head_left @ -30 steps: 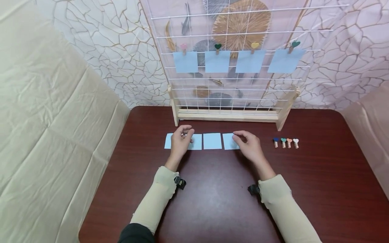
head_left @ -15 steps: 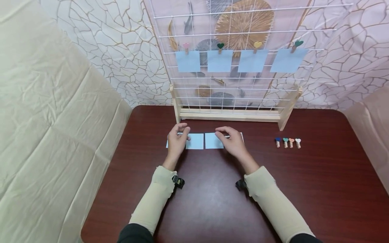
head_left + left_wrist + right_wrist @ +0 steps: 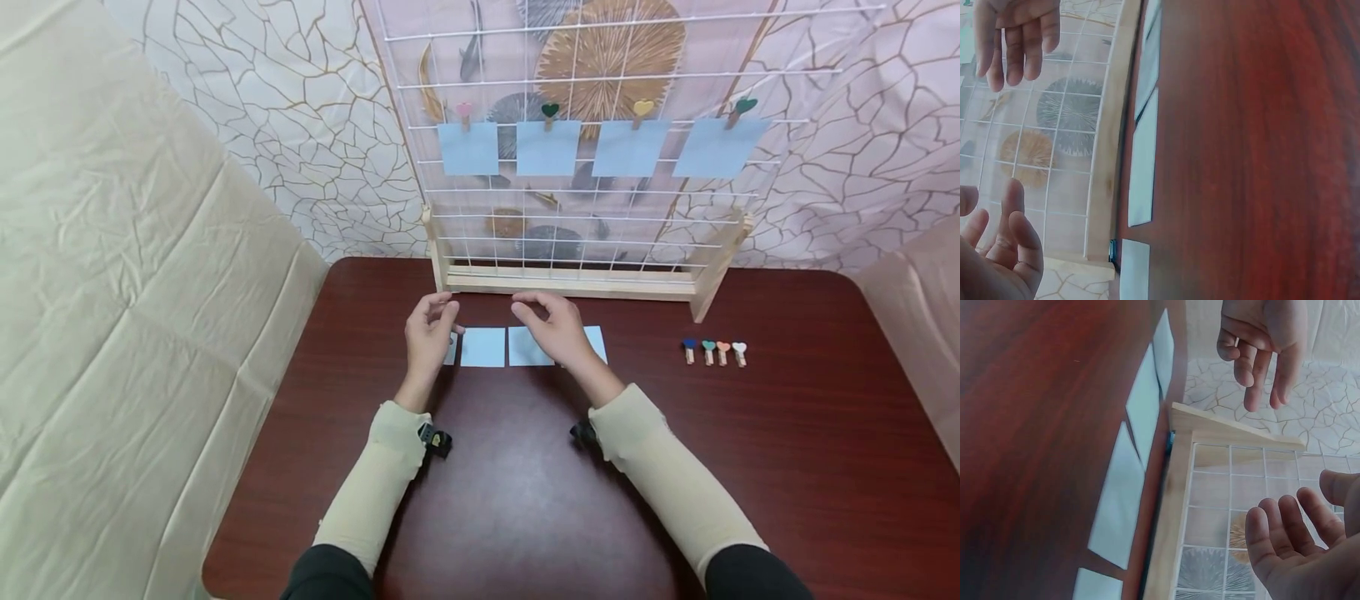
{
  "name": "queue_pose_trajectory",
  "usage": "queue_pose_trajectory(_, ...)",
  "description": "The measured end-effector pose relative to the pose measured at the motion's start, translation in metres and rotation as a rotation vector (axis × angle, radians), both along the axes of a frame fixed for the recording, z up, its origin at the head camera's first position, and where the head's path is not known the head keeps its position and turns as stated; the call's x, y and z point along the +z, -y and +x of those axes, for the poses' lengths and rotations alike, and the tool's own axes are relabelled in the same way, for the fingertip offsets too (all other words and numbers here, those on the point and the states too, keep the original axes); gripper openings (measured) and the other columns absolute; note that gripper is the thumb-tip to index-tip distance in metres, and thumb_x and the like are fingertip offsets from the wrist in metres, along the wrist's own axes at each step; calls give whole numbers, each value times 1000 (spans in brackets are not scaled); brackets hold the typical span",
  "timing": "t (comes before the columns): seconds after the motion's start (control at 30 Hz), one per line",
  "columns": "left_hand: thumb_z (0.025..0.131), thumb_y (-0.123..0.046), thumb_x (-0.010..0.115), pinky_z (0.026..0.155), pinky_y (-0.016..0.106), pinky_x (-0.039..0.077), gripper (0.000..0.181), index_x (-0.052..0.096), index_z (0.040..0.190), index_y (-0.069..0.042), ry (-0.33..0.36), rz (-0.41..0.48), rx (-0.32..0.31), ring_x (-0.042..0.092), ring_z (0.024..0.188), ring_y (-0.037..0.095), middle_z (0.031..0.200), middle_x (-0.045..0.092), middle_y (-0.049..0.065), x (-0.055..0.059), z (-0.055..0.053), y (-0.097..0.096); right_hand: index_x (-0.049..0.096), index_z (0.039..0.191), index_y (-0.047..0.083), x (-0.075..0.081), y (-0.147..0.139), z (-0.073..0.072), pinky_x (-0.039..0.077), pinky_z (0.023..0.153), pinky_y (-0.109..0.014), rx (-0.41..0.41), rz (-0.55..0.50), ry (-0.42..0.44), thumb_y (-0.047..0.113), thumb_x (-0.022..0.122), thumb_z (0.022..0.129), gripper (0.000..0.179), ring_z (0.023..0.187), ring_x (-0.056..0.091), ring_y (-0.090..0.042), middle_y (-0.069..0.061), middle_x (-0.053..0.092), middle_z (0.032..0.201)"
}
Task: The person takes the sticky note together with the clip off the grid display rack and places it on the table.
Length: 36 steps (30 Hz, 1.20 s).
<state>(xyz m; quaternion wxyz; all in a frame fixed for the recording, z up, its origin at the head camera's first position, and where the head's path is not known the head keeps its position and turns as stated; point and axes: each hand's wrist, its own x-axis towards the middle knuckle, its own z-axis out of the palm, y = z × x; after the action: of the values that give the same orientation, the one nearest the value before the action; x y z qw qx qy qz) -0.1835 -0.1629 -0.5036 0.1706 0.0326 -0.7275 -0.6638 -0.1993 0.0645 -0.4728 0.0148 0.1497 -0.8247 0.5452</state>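
In the head view my left hand hovers at the left end of a row of light-blue paper cards, with its fingers loosely bent and holding nothing. My right hand is raised over the right part of that row, also with nothing between thumb and fingers. It overlaps one card and partly hides the rightmost card. Most of the leftmost card is hidden behind the left hand. The left wrist view shows the two hands apart, facing each other, away from the tabletop.
Behind the cards stands a white wire grid on a wooden stand. Blue cards hang from it by heart-topped clips. Several small heart clothespins lie on the dark red table to the right.
My right hand has moved left from the rightmost card, toward my left hand. Both hands have shifted slightly farther toward the grid. The cards and loose clothespins stay as they were.
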Motion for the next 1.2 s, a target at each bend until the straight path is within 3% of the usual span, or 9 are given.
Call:
queue_pose_trajectory(0.17, 104, -14, 70, 52, 25, 51, 28, 68, 125, 4, 5, 32, -2, 74, 67, 32, 111, 72, 27, 5, -3, 2, 73, 129, 3, 13, 5, -5, 53, 98, -45, 16, -18, -33, 23, 68, 106, 31, 113, 66, -29, -14, 71, 127)
queue_pose_trajectory(0.3, 104, -16, 69, 53, 27, 53, 28, 68, 126, 1, 4, 32, 0, 74, 66, 22, 114, 74, 23, 12, -8, 4, 72, 130, 2, 24, 7, -11, 54, 100, -44, 24, -33, -64, 21, 67, 106, 30, 115, 66, -29, -14, 70, 128)
queue_pose_trajectory(0.37, 104, -15, 68, 54, 26, 53, 27, 68, 127, -1, -6, 33, -9, 73, 64, 12, 117, 73, 25, 17, -11, 5, 72, 130, 2, 30, 8, -14, 55, 99, -45, 26, -32, -75, 20, 66, 106, 30, 114, 67, -29, -14, 70, 126)
queue_pose_trajectory(0.47, 105, -14, 67, 54, 25, 54, 29, 66, 130, 1, -35, 44, -23, 71, 64, 7, 123, 68, 32, 24, -16, 6, 72, 130, 3, 37, 10, -19, 57, 95, -45, 29, -18, -94, 21, 65, 107, 31, 114, 65, -27, -13, 70, 124)
queue_pose_trajectory(0.6, 105, -14, 67, 53, 25, 53, 30, 66, 131, 1, -52, 60, -27, 72, 65, 7, 128, 67, 31, 30, -20, 3, 72, 129, 3, 46, 13, -24, 57, 89, -46, 21, -14, -124, 23, 65, 107, 30, 114, 64, -27, -12, 71, 123)
queue_pose_trajectory(0.83, 105, -14, 67, 52, 27, 53, 28, 68, 130, -1, -54, 64, -14, 73, 67, 10, 125, 73, 14, 36, -25, -5, 71, 130, 2, 60, 15, -31, 56, 93, -45, 12, -40, -152, 21, 64, 107, 30, 114, 66, -27, -14, 72, 121)
queue_pose_trajectory(1.2, 106, -14, 66, 54, 27, 53, 30, 66, 133, 0, -54, 59, -8, 73, 67, 9, 123, 72, 14, 47, -32, -8, 72, 129, 3, 84, 25, -42, 54, 94, -43, 23, -74, -219, 23, 65, 107, 31, 116, 65, -25, -12, 72, 122)
